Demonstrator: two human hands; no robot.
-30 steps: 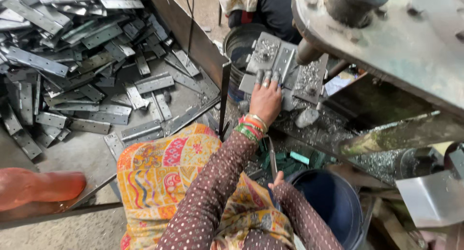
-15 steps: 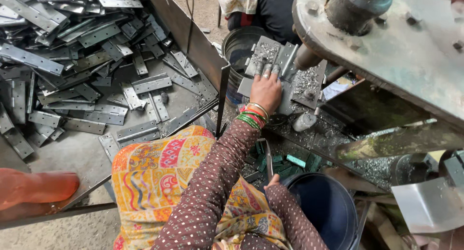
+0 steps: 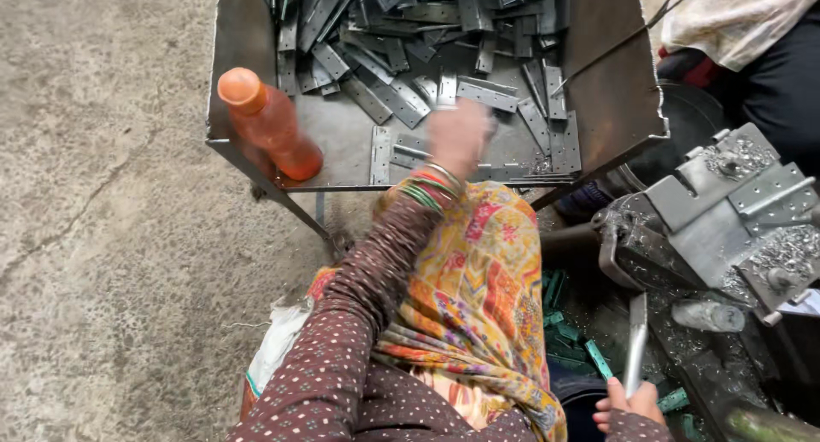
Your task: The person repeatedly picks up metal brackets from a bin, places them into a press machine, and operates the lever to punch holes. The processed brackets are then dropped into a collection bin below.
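The left hand (image 3: 459,134), blurred so its grip cannot be told, has left the machine fixture (image 3: 726,211) for the metal plates (image 3: 478,96) beneath it. The right hand (image 3: 630,405) grips a flat metal strip (image 3: 635,344).

Flat strip (image 3: 636,344): long, narrow grey metal piece, held upright and slightly tilted, its lower end in the right hand's (image 3: 630,405) fingers.
Metal plates (image 3: 478,92): grey, flat, punched with holes, heaped loosely in the steel tray (image 3: 248,32); several lie singly near the front edge, beneath the blurred left hand (image 3: 459,134).
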